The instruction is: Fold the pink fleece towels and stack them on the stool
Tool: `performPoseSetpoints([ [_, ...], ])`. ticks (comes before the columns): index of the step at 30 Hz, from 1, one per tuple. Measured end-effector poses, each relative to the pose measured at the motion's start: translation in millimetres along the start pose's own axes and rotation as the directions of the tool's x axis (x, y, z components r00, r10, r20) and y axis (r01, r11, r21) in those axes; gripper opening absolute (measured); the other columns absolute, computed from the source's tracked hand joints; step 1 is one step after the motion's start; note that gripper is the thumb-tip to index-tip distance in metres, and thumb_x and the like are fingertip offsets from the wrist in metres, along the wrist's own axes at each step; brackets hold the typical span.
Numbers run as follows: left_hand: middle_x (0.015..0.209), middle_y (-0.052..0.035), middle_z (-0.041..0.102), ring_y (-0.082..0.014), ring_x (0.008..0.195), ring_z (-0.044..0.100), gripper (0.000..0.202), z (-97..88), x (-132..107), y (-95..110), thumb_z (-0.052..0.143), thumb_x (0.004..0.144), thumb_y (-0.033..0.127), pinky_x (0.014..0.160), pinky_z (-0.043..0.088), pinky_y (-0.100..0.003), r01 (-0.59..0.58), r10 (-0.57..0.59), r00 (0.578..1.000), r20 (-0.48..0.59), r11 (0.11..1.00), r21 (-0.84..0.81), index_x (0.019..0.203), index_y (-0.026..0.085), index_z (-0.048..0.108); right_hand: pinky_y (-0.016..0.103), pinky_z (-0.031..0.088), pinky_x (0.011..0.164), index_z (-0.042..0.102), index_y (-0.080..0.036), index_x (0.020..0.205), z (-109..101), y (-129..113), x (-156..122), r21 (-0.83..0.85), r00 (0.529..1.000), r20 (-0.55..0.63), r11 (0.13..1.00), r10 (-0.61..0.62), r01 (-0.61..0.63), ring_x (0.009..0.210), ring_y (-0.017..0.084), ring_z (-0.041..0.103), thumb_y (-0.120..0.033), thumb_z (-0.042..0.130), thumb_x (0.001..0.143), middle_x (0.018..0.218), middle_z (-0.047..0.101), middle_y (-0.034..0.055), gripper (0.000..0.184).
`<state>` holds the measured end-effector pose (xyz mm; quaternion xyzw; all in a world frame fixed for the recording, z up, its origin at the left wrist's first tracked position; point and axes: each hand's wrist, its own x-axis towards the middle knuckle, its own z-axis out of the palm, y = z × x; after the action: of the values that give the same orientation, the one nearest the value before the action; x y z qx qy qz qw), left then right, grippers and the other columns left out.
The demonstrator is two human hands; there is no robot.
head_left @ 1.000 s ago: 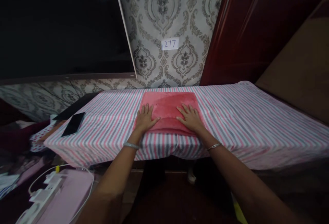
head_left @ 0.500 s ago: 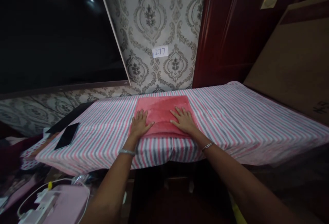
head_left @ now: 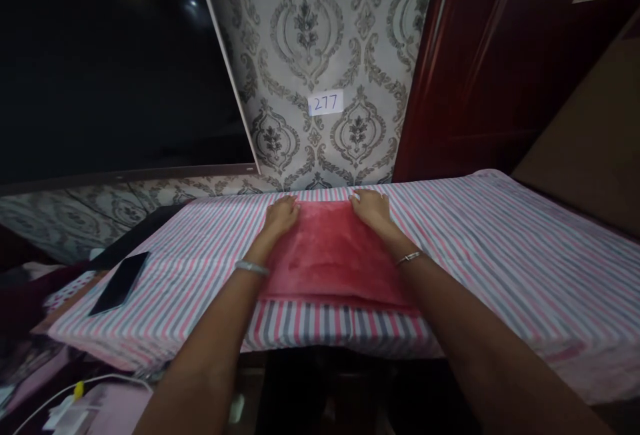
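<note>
A folded red plush cloth [head_left: 335, 255] lies flat near the front edge of the striped cover [head_left: 475, 248]. My left hand [head_left: 283, 214] is at its far left corner, fingers curled over the edge. At the far right corner, my right hand [head_left: 373, 207] bends its fingers round the cloth's edge in the same way. Some fingertips are hidden behind the hands. The cloth's near edge shows stacked layers and rests just short of the cover's front drop.
A phone [head_left: 120, 283] lies at the left end of the cover. Behind stand a large dark television [head_left: 110, 68] and a patterned wall with a paper label [head_left: 325, 102]. A cardboard box [head_left: 595, 115] leans at the right. A power strip [head_left: 67, 415] sits low at the left.
Both hands have moved from lying flat on the cloth to its far corners, with fingers now curled. The view has shifted closer to the cloth.
</note>
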<state>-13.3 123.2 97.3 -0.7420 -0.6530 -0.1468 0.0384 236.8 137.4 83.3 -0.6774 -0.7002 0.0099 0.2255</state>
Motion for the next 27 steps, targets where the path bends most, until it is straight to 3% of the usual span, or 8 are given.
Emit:
performPoseSetpoints([
  [4, 0.157, -0.0117, 0.047, -0.0343, 0.148, 0.036, 0.053, 40.8, 24.8, -2.9, 0.034, 0.102, 0.045, 0.114, 0.036, -0.062, 0.085, -0.086, 0.995, 0.059, 0.996, 0.013, 0.148, 0.023, 0.051, 0.057, 0.039, 0.105, 0.066, -0.014, 0.131, 39.7, 16.2, 3.9, -0.020, 0.997, -0.009, 0.997, 0.074, -0.074, 0.127, 0.036, 0.053, -0.044, 0.031, 0.104, 0.133, 0.066, 0.0188, 0.054],
  [7, 0.161, -0.0107, 0.042, -0.0349, 0.150, 0.033, 0.058, 66.7, 25.3, -14.1, 0.029, 0.102, 0.048, 0.111, 0.040, -0.062, 0.127, -0.126, 0.985, 0.114, 0.992, -0.005, 0.153, 0.024, 0.045, 0.053, 0.043, 0.102, 0.066, -0.018, 0.130, 62.5, 33.0, -2.5, 0.009, 0.997, -0.009, 0.997, 0.072, -0.071, 0.127, 0.033, 0.052, -0.046, 0.031, 0.104, 0.134, 0.065, 0.0164, 0.052],
  [9, 0.164, -0.0102, 0.037, -0.0347, 0.152, 0.029, 0.061, 73.5, 25.1, -19.6, 0.028, 0.102, 0.050, 0.112, 0.040, -0.061, 0.137, -0.133, 0.982, 0.133, 0.990, -0.024, 0.155, 0.023, 0.042, 0.053, 0.042, 0.102, 0.065, -0.020, 0.130, 67.6, 38.7, -3.5, 0.025, 0.997, -0.016, 0.997, 0.070, -0.070, 0.128, 0.033, 0.051, -0.047, 0.031, 0.104, 0.135, 0.065, 0.0147, 0.051],
  [16, 0.165, -0.0086, 0.035, -0.0342, 0.152, 0.028, 0.062, 71.6, 27.2, -20.1, 0.026, 0.101, 0.054, 0.111, 0.041, -0.061, 0.154, -0.147, 0.980, 0.134, 0.987, -0.046, 0.155, 0.026, 0.041, 0.058, 0.043, 0.103, 0.064, -0.019, 0.132, 63.3, 36.8, -0.1, 0.048, 0.996, 0.007, 0.995, 0.085, -0.085, 0.132, 0.035, 0.048, -0.046, 0.033, 0.104, 0.138, 0.063, 0.0143, 0.050],
  [23, 0.164, -0.0101, 0.037, -0.0355, 0.151, 0.028, 0.062, 72.7, 24.2, -21.5, 0.029, 0.101, 0.054, 0.111, 0.039, -0.064, 0.147, -0.136, 0.985, 0.104, 0.984, -0.104, 0.155, 0.025, 0.042, 0.055, 0.040, 0.106, 0.065, -0.019, 0.131, 61.5, 34.0, -3.5, 0.070, 0.995, 0.008, 0.993, 0.096, -0.096, 0.131, 0.034, 0.048, -0.046, 0.033, 0.104, 0.138, 0.062, 0.0149, 0.049],
  [27, 0.167, -0.0122, 0.029, -0.0354, 0.153, 0.026, 0.064, 60.8, 26.2, -17.3, 0.033, 0.101, 0.052, 0.114, 0.037, -0.062, 0.158, -0.142, 0.982, 0.122, 0.979, -0.132, 0.157, 0.023, 0.037, 0.054, 0.036, 0.111, 0.061, -0.021, 0.136, 53.2, 29.9, 1.7, 0.142, 0.988, 0.083, 0.979, 0.132, -0.143, 0.139, 0.033, 0.042, -0.046, 0.034, 0.104, 0.146, 0.057, 0.0135, 0.049],
])
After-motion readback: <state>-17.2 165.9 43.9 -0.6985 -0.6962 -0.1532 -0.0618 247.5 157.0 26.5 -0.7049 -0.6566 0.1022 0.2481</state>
